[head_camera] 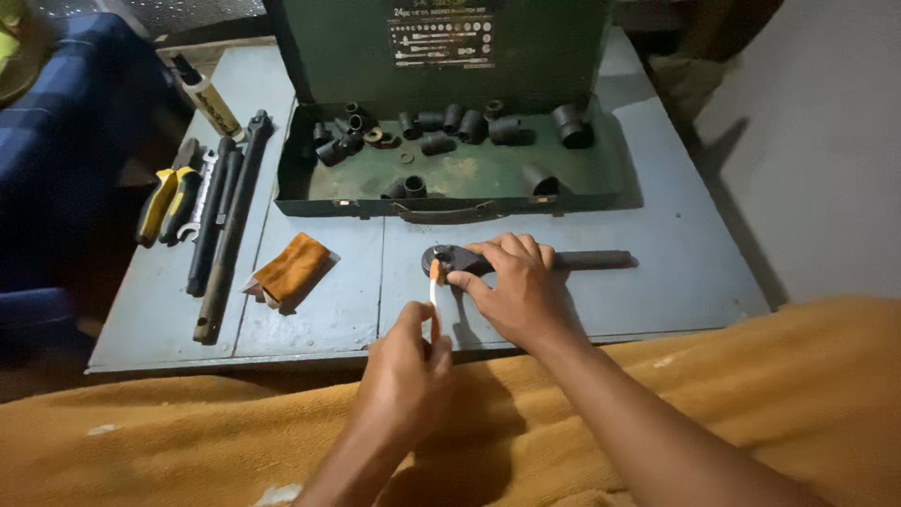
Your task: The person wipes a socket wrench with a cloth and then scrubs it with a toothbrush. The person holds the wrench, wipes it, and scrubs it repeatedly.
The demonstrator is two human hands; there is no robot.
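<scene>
While right hand (511, 286) presses the ratchet (526, 260) flat, left hand (405, 371) pinching thin brush (434, 291), near table's front edge (282, 349).

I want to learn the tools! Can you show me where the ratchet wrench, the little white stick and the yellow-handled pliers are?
ratchet wrench (587, 259): head view, on its dark straight handle.
little white stick (434, 293): head view, on its thin middle, above the left hand.
yellow-handled pliers (156, 205): head view, on one yellow grip.

Sockets (450, 127) are held in the open case (469, 183) behind the ratchet (526, 261); long bars (225, 221) are laid at left on the table (676, 272).
</scene>
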